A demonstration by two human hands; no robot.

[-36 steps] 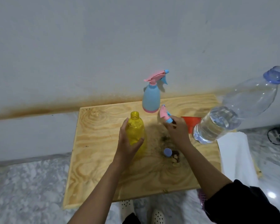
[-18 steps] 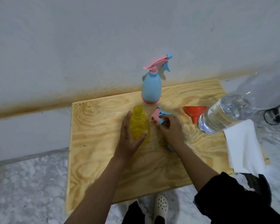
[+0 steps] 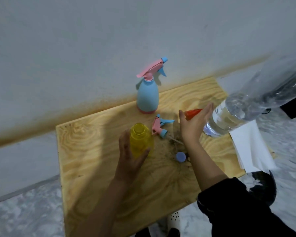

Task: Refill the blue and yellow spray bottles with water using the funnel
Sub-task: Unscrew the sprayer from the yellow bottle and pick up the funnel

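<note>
My left hand (image 3: 130,159) grips the open yellow spray bottle (image 3: 141,140), which stands upright on the wooden board (image 3: 92,151). Its pink and blue spray head (image 3: 159,125) lies on the board just right of it, free of either hand. My right hand (image 3: 193,124) is spread open, fingers straight, reaching over the orange funnel (image 3: 192,112); whether it touches the funnel is unclear. The blue spray bottle (image 3: 147,98) stands capped at the board's far edge by the wall.
A large clear water bottle (image 3: 256,103), part full, looms close at the right. A blue cap (image 3: 181,156) lies near my right wrist. White paper sheets (image 3: 249,151) hang off the board's right edge. The wall runs behind the board.
My right hand let go of the spray head, which now lies on the board, and moved right, opening over the funnel. My left hand stays on the yellow bottle.
</note>
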